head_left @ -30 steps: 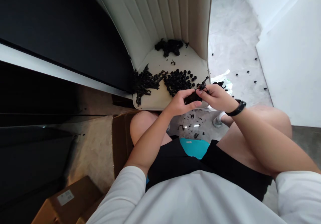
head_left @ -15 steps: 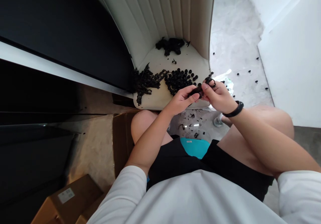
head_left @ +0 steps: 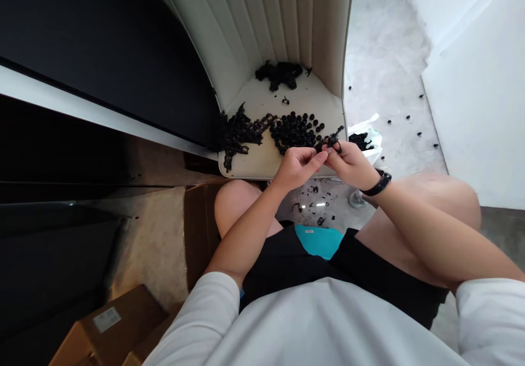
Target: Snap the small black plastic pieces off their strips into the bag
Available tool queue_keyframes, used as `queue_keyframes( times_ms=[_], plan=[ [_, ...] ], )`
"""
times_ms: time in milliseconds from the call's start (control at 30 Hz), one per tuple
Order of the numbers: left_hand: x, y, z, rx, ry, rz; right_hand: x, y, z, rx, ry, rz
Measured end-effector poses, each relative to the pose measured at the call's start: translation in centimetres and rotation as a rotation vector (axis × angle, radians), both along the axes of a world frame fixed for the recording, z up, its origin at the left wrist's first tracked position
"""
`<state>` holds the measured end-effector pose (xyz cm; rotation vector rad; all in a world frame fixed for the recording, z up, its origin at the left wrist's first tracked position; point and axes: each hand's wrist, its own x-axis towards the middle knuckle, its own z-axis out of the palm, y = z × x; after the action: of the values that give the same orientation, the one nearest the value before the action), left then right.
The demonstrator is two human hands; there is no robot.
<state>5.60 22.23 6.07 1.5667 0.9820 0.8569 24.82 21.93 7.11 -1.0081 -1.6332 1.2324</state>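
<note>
Hands at the chair (head_left: 262, 163) edge.
We pinch one black part (head_left: 329, 143) between left hand (head_left: 296, 168) and right hand (head_left: 348, 162), fingers closed.

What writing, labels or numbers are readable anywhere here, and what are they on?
White label on the cardboard box: printed, too small to read.
Small white mark on the teal seat: too blurred to read.
Black part held by left hand and right hand: no writing visible.

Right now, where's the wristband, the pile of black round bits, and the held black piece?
wristband (head_left: 377, 184): head view, top of the strap.
pile of black round bits (head_left: 296, 131): head view, middle of the heap.
black piece (head_left: 330, 144): head view, its exposed upper end.
</note>
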Motion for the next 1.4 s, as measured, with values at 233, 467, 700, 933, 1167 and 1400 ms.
queue_keyframes(
  times_ms=[233,467,700,933,1167,1400],
  plan=[
    [-0.7,0.8,0.2,-0.264,-0.161,-0.145,-0.1,-0.2,-0.2,-0.154,0.186,0.059],
    [-1.3,0.2,0.5,-0.339,-0.388,-0.234,-0.2,-0.4,0.8,-0.329,0.560,0.011],
    [-4.1,2.3,2.0,0.006,-0.199,-0.282,2.1,-0.1,1.4,-0.438,0.472,0.084],
    [-7.5,6.6,0.6,0.249,0.404,0.234,3.1,-0.1,0.8,-0.326,0.316,0.315],
    [-7.0,8.4,-2.0,0.359,0.579,0.307,2.6,0.3,1.2,-0.173,0.137,0.468],
    [-6.1,9.1,-2.9,0.388,0.538,0.322,2.4,0.2,1.3,-0.161,0.132,0.458]
  ],
)
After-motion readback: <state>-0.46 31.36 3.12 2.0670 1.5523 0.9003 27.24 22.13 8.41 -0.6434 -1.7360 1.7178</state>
